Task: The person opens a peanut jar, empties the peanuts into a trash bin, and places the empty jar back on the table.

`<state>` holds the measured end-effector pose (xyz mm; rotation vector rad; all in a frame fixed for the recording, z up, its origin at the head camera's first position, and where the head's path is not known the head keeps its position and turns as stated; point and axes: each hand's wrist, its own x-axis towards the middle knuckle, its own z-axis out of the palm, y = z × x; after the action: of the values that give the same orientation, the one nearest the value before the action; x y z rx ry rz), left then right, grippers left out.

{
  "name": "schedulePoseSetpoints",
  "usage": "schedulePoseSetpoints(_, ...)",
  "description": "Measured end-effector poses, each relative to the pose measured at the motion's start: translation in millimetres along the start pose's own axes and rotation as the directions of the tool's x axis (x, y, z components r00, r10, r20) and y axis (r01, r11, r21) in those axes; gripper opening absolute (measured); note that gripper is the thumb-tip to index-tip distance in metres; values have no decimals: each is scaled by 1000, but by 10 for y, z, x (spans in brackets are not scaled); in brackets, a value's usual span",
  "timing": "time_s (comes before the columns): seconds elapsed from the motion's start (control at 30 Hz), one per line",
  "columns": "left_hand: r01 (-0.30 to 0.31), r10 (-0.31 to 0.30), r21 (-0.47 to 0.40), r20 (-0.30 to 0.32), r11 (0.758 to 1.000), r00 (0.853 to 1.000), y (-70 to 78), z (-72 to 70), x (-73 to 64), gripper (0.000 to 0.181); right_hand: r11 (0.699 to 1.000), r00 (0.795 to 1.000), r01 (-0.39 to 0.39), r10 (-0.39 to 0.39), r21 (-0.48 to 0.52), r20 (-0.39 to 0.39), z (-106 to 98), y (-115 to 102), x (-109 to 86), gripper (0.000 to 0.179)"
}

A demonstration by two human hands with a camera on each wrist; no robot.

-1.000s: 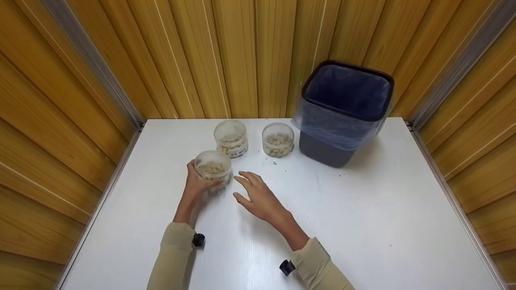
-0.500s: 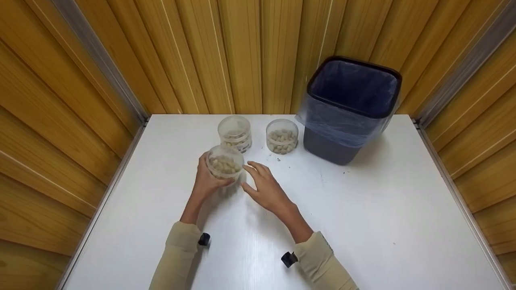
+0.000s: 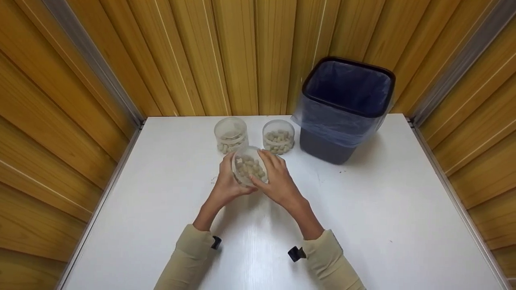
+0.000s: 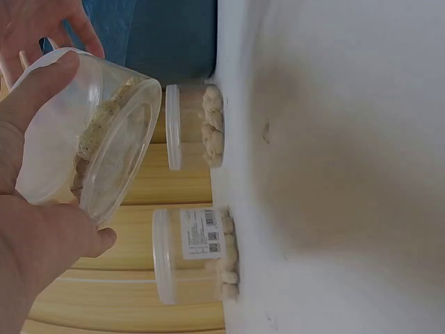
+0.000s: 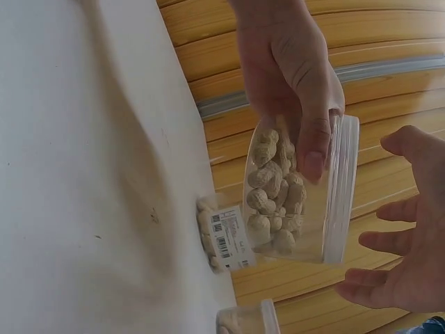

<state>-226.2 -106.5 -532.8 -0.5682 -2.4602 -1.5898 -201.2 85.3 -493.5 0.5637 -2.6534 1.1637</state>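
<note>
My left hand [image 3: 227, 181] grips a clear plastic jar [image 3: 250, 165] part-filled with peanuts in their shells. The jar is raised off the table and tilted, its round top facing up toward me. In the right wrist view the left thumb lies along the jar's side, over the peanuts [image 5: 278, 202]. My right hand [image 3: 278, 181] is at the jar's right side, its fingers overlapping the rim in the head view. The right wrist view shows that hand [image 5: 410, 236] with fingers spread and a gap between them and the jar's whitish rim.
Behind the hands stand two more jars of peanuts on the white table [image 3: 363, 225], a left one [image 3: 230, 135] with a label and a right one [image 3: 278, 137]. A dark bin [image 3: 330, 141] with a bluish plastic liner stands at back right. Wood-patterned panels enclose the table.
The left hand has lifted the jar and carried it right, tilting it. The right hand has moved slightly right and its fingers now overlap the jar's rim in the head view.
</note>
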Motion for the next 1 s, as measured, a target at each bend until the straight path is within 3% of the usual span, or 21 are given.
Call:
schedulePoseSetpoints(0.23, -113, 104, 103, 82, 988, 991, 205, 185, -14, 119, 998, 996, -32, 36, -49, 81, -207, 28, -72, 97)
schedulePoseSetpoints(0.47, -244, 229, 169, 101, 955, 968, 329, 309, -21, 119, 997, 988, -31, 42, -74, 149, -384, 40, -141, 109)
schedulePoseSetpoints(0.8, -276, 254, 234, 118, 932, 960, 448, 340, -26, 123, 992, 980, -26, 51, -126, 191, -502, 10, -171, 114)
schedulePoseSetpoints(1.0, -287, 251, 257, 166, 923, 954, 471, 318, -11, 121, 994, 978, -10, 33, -112, 208, -543, 36, -189, 113)
